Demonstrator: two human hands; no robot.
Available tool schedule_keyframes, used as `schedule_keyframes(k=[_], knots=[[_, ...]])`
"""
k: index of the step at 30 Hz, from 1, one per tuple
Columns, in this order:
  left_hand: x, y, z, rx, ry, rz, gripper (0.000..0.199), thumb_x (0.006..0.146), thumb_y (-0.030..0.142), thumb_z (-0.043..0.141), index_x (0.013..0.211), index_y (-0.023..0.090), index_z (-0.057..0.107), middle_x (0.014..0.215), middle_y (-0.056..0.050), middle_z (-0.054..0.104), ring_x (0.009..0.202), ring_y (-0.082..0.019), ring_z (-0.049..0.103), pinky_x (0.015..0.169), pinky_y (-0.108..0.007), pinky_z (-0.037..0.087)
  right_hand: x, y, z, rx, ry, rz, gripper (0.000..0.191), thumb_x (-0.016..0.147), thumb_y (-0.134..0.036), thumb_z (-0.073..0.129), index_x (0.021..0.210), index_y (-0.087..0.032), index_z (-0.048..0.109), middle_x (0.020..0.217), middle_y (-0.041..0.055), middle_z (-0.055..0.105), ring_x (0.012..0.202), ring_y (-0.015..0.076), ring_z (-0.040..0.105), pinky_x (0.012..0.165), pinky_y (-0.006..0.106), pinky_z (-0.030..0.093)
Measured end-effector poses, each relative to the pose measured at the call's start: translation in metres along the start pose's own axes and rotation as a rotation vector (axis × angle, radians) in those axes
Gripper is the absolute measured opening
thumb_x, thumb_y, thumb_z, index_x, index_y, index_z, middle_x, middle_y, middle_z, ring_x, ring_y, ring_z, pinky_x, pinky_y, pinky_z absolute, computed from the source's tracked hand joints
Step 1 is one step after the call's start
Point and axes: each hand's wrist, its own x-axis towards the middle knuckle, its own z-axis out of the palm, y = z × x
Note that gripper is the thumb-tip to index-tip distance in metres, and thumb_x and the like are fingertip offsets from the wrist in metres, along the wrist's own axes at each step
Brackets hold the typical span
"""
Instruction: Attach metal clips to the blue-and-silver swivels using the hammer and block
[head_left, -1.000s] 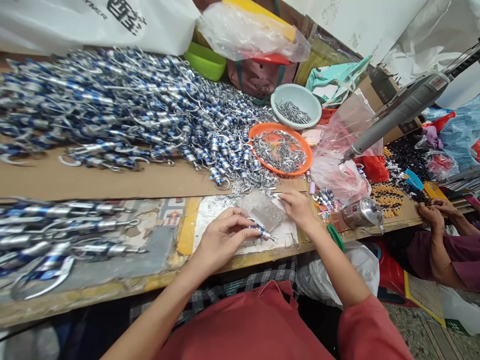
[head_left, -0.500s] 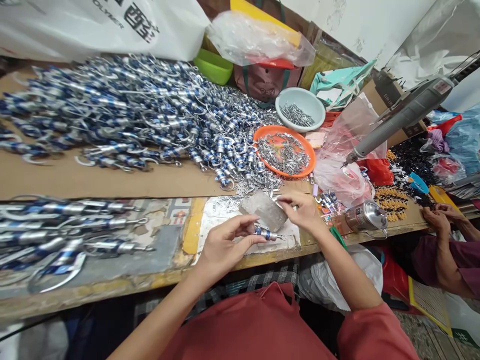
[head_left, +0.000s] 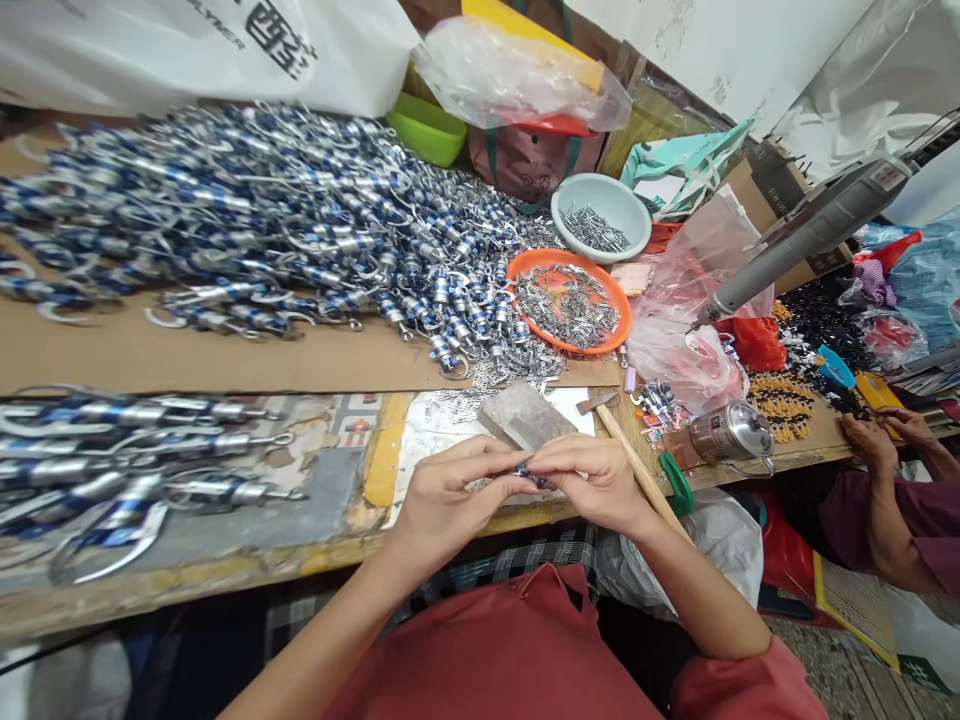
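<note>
Both hands meet over the table's front edge. My left hand (head_left: 457,492) pinches a small blue and silver metal piece (head_left: 531,476) from the left. From the right, the fingers of my right hand (head_left: 589,475) close on the same piece and cover most of it. Just behind the hands lies a grey block (head_left: 526,415) on a white sheet (head_left: 420,440). A hammer with a wooden handle (head_left: 634,452) rests to the right, its lower part passing behind my right forearm.
Blue and silver pieces (head_left: 300,220) are heaped at the back left; more (head_left: 120,470) lie front left. An orange tray (head_left: 624,310) and a pale bowl (head_left: 641,225) hold metal parts. A grey tool (head_left: 810,235) hangs right, near a metal mug (head_left: 724,435). Another person's hands (head_left: 874,440) are far right.
My right hand has moved down and left from the block onto the piece in my left hand. The hammer now shows beside it. The piece is now mostly covered by fingers.
</note>
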Motion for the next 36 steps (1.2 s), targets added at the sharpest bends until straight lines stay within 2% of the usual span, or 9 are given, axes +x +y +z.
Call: schedule_keyframes(k=[4, 10, 14, 17, 22, 28, 31, 34, 36], knots=[[-0.001, 0.002, 0.001, -0.005, 0.018, -0.025, 0.011, 0.065, 0.019, 0.068, 0.073, 0.023, 0.075, 0.069, -0.002, 0.070, 0.061, -0.014, 0.062, 0.058, -0.023, 0.049, -0.003, -0.003, 0.005, 0.036, 0.067, 0.068, 0.011, 0.075, -0.013, 0.061, 0.077, -0.018, 0.071, 0.075, 0.0056, 0.071, 0.071, 0.0146, 0.066, 0.066, 0.026, 0.055], [-0.001, 0.004, -0.001, -0.143, 0.034, -0.184, 0.008, 0.061, 0.018, 0.069, 0.063, 0.023, 0.075, 0.064, -0.001, 0.067, 0.059, -0.013, 0.060, 0.055, -0.022, 0.048, -0.008, -0.007, 0.003, -0.049, 0.042, -0.042, 0.014, 0.079, -0.013, 0.058, 0.088, -0.018, 0.068, 0.082, 0.0069, 0.070, 0.078, 0.0155, 0.066, 0.072, 0.028, 0.055], [0.000, 0.007, -0.005, -0.174, 0.080, -0.296, 0.004, 0.057, 0.022, 0.073, 0.059, 0.024, 0.074, 0.063, -0.001, 0.067, 0.061, -0.014, 0.060, 0.057, -0.023, 0.049, -0.016, 0.000, -0.001, -0.330, 0.036, -0.279, 0.030, 0.079, -0.009, 0.058, 0.108, -0.019, 0.059, 0.096, 0.0091, 0.067, 0.089, 0.0162, 0.063, 0.077, 0.029, 0.055], [0.002, 0.009, -0.008, -0.122, 0.064, -0.310, 0.004, 0.057, 0.025, 0.073, 0.061, 0.024, 0.074, 0.063, -0.001, 0.067, 0.060, -0.015, 0.061, 0.057, -0.023, 0.050, -0.019, 0.008, -0.004, -0.468, -0.023, -0.472, 0.030, 0.082, -0.006, 0.049, 0.107, -0.019, 0.059, 0.098, 0.0090, 0.067, 0.094, 0.0164, 0.062, 0.076, 0.028, 0.055], [0.007, 0.008, -0.013, 0.003, -0.064, -0.254, 0.007, 0.061, 0.028, 0.070, 0.057, 0.022, 0.072, 0.060, -0.002, 0.066, 0.057, -0.016, 0.060, 0.055, -0.024, 0.049, -0.014, 0.008, -0.008, -0.523, -0.101, -0.560, 0.023, 0.085, -0.010, 0.047, 0.101, -0.017, 0.062, 0.097, 0.0095, 0.068, 0.096, 0.0177, 0.062, 0.077, 0.028, 0.055], [0.007, 0.006, -0.012, 0.017, -0.111, -0.169, 0.012, 0.067, 0.026, 0.064, 0.058, 0.021, 0.070, 0.071, -0.004, 0.066, 0.068, -0.016, 0.061, 0.065, -0.025, 0.050, -0.018, 0.009, -0.003, -0.470, -0.040, -0.407, 0.028, 0.083, -0.006, 0.047, 0.102, -0.017, 0.064, 0.095, 0.0095, 0.068, 0.089, 0.0146, 0.064, 0.072, 0.024, 0.055], [0.001, 0.006, -0.007, -0.113, -0.085, -0.343, 0.011, 0.064, 0.028, 0.068, 0.069, 0.020, 0.072, 0.081, -0.005, 0.071, 0.078, -0.020, 0.065, 0.075, -0.031, 0.052, -0.020, 0.008, 0.003, -0.377, 0.043, -0.272, 0.023, 0.082, -0.011, 0.054, 0.098, -0.021, 0.067, 0.092, 0.0067, 0.069, 0.081, 0.0132, 0.065, 0.070, 0.023, 0.056], [-0.006, 0.003, -0.002, -0.267, -0.060, -0.534, 0.045, 0.053, 0.030, 0.076, 0.096, 0.018, 0.069, 0.087, -0.006, 0.073, 0.081, -0.023, 0.066, 0.078, -0.035, 0.054, -0.020, 0.003, 0.007, -0.254, 0.117, -0.090, 0.015, 0.079, -0.019, 0.061, 0.090, -0.021, 0.071, 0.085, 0.0064, 0.070, 0.074, 0.0146, 0.066, 0.068, 0.025, 0.056], [-0.009, 0.000, 0.000, -0.283, -0.036, -0.569, 0.060, 0.050, 0.031, 0.079, 0.106, 0.015, 0.066, 0.088, -0.006, 0.072, 0.082, -0.023, 0.066, 0.080, -0.037, 0.053, -0.017, 0.000, 0.005, -0.190, 0.093, 0.029, 0.011, 0.076, -0.023, 0.065, 0.084, -0.021, 0.072, 0.079, 0.0056, 0.070, 0.070, 0.0153, 0.066, 0.065, 0.026, 0.056]])
